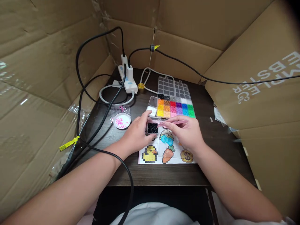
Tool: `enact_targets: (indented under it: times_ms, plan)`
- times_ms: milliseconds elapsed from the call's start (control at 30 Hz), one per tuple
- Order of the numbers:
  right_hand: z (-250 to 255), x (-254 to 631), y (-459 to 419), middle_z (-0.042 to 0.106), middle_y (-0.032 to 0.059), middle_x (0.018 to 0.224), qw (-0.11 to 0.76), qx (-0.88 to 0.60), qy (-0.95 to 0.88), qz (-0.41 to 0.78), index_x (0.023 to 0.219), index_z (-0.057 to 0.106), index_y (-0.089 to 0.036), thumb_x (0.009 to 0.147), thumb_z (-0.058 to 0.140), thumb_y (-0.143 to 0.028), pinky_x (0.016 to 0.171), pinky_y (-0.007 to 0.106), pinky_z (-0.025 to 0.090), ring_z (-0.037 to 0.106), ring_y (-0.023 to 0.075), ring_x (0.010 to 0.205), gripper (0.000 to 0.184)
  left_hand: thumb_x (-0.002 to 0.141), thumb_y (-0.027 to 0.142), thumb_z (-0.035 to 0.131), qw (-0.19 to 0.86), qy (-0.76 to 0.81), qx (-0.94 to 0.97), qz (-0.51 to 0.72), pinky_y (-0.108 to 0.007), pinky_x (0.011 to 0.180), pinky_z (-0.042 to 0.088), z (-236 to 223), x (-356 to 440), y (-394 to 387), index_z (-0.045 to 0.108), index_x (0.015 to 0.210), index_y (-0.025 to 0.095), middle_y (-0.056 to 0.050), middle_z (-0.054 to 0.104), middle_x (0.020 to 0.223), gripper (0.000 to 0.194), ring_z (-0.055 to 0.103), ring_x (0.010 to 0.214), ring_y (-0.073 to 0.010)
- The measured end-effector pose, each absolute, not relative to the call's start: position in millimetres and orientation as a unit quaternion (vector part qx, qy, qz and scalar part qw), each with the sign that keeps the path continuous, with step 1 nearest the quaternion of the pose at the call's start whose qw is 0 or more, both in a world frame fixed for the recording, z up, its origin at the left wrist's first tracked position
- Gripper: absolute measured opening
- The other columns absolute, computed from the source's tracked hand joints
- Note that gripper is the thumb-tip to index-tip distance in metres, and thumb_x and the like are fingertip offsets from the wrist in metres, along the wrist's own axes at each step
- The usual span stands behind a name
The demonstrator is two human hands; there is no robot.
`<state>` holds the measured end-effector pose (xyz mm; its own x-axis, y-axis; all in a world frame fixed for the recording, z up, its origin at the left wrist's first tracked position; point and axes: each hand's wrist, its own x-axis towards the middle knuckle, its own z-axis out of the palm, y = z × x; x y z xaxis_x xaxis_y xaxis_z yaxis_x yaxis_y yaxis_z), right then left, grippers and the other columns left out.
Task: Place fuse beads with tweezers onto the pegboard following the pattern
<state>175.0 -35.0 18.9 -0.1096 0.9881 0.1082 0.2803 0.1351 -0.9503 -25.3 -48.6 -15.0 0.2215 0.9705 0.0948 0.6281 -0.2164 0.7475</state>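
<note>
Cardboard walls your dark table [122,175]; your left hand [138,132], half-curled, steadies the black-bead box [152,128]; your right [185,129] pinches tweezers [174,122], tips indistinct.

head-worn view, facing forward and down

i have bare tabletop [221,148] to pass over right of my right hand [188,132]; on the left, black cables [103,127] loop in my way, near the power strip [129,82], and cardboard walls [35,56] hem both sides.
</note>
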Motion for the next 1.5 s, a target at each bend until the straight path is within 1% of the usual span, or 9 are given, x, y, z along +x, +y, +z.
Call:
enact_targets:
  times_ms: [133, 200, 267, 367, 533, 633, 767, 933, 1500]
  plan:
    - [25, 184, -37, 0.07, 0.0008, 0.055, 0.435, -0.534, -0.584, 0.43, 0.075, 0.081, -0.019, 0.073, 0.086, -0.034, 0.039, 0.022, 0.04, 0.055, 0.0108, 0.043, 0.016, 0.075, 0.026, 0.08, 0.295, 0.552, 0.724, 0.291, -0.05, 0.104, 0.051, -16, -25, -48, 0.036, 0.146, 0.021, -0.011, 0.069, 0.126, 0.084, 0.064, 0.118, -0.0299]
    - [25, 192, -40, 0.063, -0.0015, 0.048, 0.432, -0.546, -0.563, 0.445, 0.076, 0.081, -0.019, 0.073, 0.086, -0.038, 0.036, 0.021, 0.035, 0.047, 0.0092, 0.038, 0.02, 0.076, 0.027, 0.08, 0.296, 0.554, 0.723, 0.287, -0.05, 0.104, 0.051, -15, -26, -48, 0.036, 0.146, 0.021, -0.012, 0.069, 0.126, 0.083, 0.064, 0.118, -0.0302]
    - [22, 203, -44, 0.063, -0.0009, 0.048, 0.442, -0.559, -0.545, 0.442, 0.077, 0.081, -0.018, 0.073, 0.086, -0.04, 0.036, 0.022, 0.038, 0.048, 0.0098, 0.039, 0.023, 0.076, 0.027, 0.08, 0.296, 0.554, 0.724, 0.284, -0.049, 0.104, 0.051, -15, -26, -48, 0.035, 0.147, 0.021, -0.012, 0.069, 0.127, 0.084, 0.064, 0.119, -0.0303]
    - [13, 227, -56, 0.074, 0.0038, 0.062, 0.468, -0.576, -0.535, 0.403, 0.077, 0.082, -0.018, 0.073, 0.086, -0.036, 0.042, 0.024, 0.048, 0.055, 0.0108, 0.044, 0.018, 0.077, 0.028, 0.079, 0.292, 0.554, 0.727, 0.283, -0.048, 0.105, 0.051, -13, -26, -47, 0.035, 0.148, 0.021, -0.011, 0.069, 0.128, 0.083, 0.065, 0.119, -0.0299]
    - [-10, 265, -87, 0.082, 0.0073, 0.081, 0.496, -0.577, -0.538, 0.363, 0.086, 0.084, -0.02, 0.079, 0.082, -0.027, 0.045, 0.024, 0.052, 0.066, 0.0137, 0.052, 0.01, 0.077, 0.032, 0.078, 0.286, 0.57, 0.723, 0.268, -0.047, 0.105, 0.051, -11, -25, -47, 0.035, 0.147, 0.022, -0.009, 0.07, 0.128, 0.083, 0.065, 0.12, -0.0298]
    - [-18, 272, -100, 0.083, 0.0075, 0.088, 0.512, -0.562, -0.546, 0.351, 0.084, 0.083, -0.022, 0.08, 0.08, -0.025, 0.055, 0.029, 0.061, 0.074, 0.0189, 0.064, 0.005, 0.078, 0.034, 0.078, 0.28, 0.578, 0.721, 0.259, -0.047, 0.104, 0.052, -9, -25, -47, 0.035, 0.147, 0.024, -0.008, 0.071, 0.128, 0.083, 0.066, 0.116, -0.0292]
    - [-18, 266, -102, 0.083, 0.0061, 0.086, 0.524, -0.55, -0.557, 0.336, 0.081, 0.082, -0.023, 0.08, 0.079, -0.02, 0.068, 0.034, 0.067, 0.08, 0.0239, 0.078, 0.004, 0.078, 0.035, 0.078, 0.27, 0.581, 0.723, 0.257, -0.047, 0.102, 0.053, -8, -25, -46, 0.035, 0.148, 0.025, -0.009, 0.072, 0.126, 0.083, 0.067, 0.113, -0.0289]
    - [-16, 260, -97, 0.083, 0.0059, 0.088, 0.519, -0.541, -0.561, 0.35, 0.084, 0.083, -0.024, 0.082, 0.079, -0.021, 0.074, 0.035, 0.069, 0.081, 0.0245, 0.08, 0.006, 0.076, 0.035, 0.078, 0.269, 0.582, 0.723, 0.256, -0.047, 0.101, 0.054, -7, -24, -46, 0.036, 0.147, 0.025, -0.009, 0.072, 0.125, 0.083, 0.067, 0.112, -0.0293]
    - [-16, 258, -96, 0.083, 0.0064, 0.087, 0.497, -0.557, -0.56, 0.361, 0.084, 0.083, -0.022, 0.082, 0.079, -0.023, 0.075, 0.035, 0.069, 0.082, 0.0251, 0.082, 0.005, 0.076, 0.035, 0.078, 0.269, 0.585, 0.723, 0.251, -0.048, 0.101, 0.053, -7, -24, -46, 0.036, 0.147, 0.025, -0.009, 0.071, 0.124, 0.083, 0.067, 0.113, -0.0305]
